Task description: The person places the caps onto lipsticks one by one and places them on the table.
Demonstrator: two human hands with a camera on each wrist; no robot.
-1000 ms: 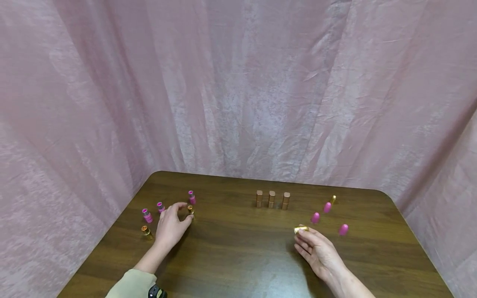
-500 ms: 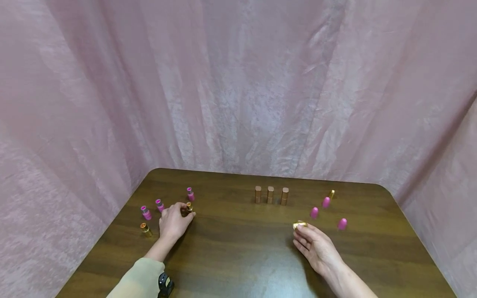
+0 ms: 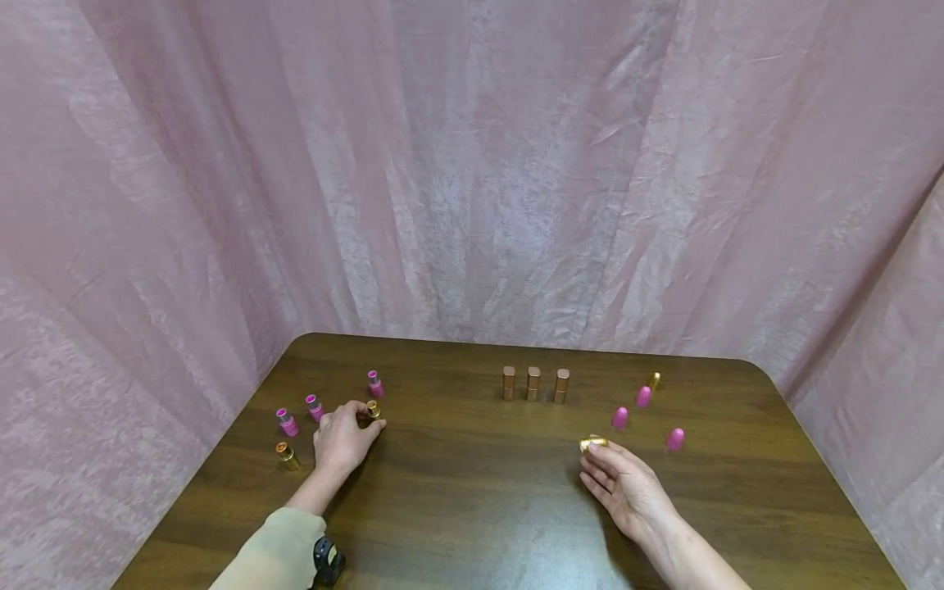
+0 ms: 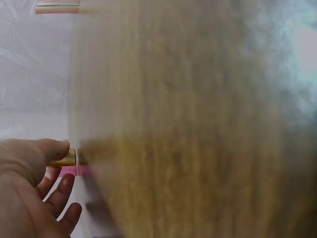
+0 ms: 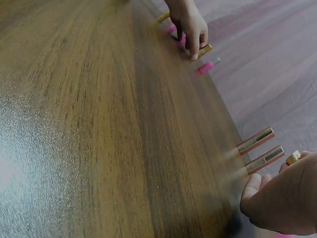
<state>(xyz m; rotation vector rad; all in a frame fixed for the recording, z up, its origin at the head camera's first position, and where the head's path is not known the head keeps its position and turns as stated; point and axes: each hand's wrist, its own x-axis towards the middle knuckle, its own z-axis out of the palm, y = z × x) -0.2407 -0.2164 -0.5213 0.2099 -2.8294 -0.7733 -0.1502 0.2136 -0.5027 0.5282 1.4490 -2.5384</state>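
Note:
In the head view my left hand (image 3: 343, 438) pinches an uncapped gold lipstick tube (image 3: 374, 409) between thumb and forefinger. It stands on the table at the left; its lower part is hidden in the head view. The left wrist view shows the thumb on that gold lipstick tube (image 4: 69, 157), the other fingers loosely bent. My right hand (image 3: 630, 492) holds a small gold lipstick cap (image 3: 593, 443), lying sideways between thumb and fingertips above the table at the right. The right wrist view shows the end of this gold cap (image 5: 293, 157) past the hand.
Around my left hand stand pink lipstick tubes (image 3: 287, 422) with silver collars and another gold tube (image 3: 287, 456). Three rose-gold lipsticks (image 3: 533, 383) stand in a row mid-table. Pink caps (image 3: 675, 439) and a gold cap (image 3: 655, 380) stand at the right. A pink curtain (image 3: 472, 205) hangs behind the table.
The head view has tilted slightly, so the table sits a little higher in it. Both hands keep nearly the same places, with the gold tube and the gold cap still in them.

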